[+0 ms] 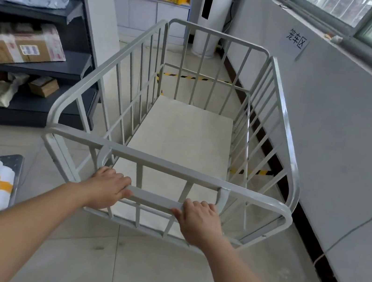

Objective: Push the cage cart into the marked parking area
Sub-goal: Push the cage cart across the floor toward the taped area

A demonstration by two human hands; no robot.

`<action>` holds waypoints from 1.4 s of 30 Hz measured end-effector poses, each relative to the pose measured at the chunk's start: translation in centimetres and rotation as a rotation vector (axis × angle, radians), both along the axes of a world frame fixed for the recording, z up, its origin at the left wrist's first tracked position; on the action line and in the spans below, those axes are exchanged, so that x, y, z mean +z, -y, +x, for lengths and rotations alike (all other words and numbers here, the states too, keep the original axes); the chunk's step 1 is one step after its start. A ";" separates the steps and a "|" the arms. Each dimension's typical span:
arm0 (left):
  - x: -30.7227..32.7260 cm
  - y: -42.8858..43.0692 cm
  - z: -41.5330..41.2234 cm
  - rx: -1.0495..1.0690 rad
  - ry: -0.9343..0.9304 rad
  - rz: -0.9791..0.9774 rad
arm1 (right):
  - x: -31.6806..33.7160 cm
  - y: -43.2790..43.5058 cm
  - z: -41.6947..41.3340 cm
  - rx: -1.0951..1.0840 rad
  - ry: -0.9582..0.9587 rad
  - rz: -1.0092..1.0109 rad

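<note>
We have both hands wrapped on the handle (154, 200) of the cart (182, 125), left hand (108, 188) and right hand (199, 222) set apart. The cart is rigid painted steel tube with vertical bars and a flat pale deck, empty, so we judge it light and easy to roll. It stands partly over the striped tape (190, 77) by the wall (329, 130).

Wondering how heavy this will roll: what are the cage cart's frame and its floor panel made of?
Cage cart frame: apparently steel tubing and bars, painted glossy pale grey, with glints on the rails. Floor panel: flat matt off-white sheet, possibly coated board or plastic; unclear.
</note>
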State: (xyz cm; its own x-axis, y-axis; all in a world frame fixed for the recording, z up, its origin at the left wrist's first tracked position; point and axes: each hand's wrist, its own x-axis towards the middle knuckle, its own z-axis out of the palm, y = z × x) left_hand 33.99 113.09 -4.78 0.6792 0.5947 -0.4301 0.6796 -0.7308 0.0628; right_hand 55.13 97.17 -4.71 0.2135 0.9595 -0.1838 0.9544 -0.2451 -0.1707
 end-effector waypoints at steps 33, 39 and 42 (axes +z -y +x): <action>-0.3 -24.1 17.3 -0.015 0.005 0.041 | 0.1 -24.0 17.2 -0.023 -0.021 -0.022; -0.5 -27.6 20.9 -0.001 0.020 0.020 | 0.1 -27.8 21.1 -0.032 -0.009 -0.117; -0.4 -28.8 22.9 0.008 0.019 0.028 | 0.1 -29.3 23.2 -0.028 -0.009 -0.135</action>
State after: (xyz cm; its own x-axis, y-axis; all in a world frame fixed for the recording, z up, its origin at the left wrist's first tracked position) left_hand 56.89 141.86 -5.20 0.6823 0.6117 -0.4003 0.6844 -0.7269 0.0559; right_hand 78.34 126.50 -4.58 0.2379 0.9195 -0.3129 0.9452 -0.2933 -0.1433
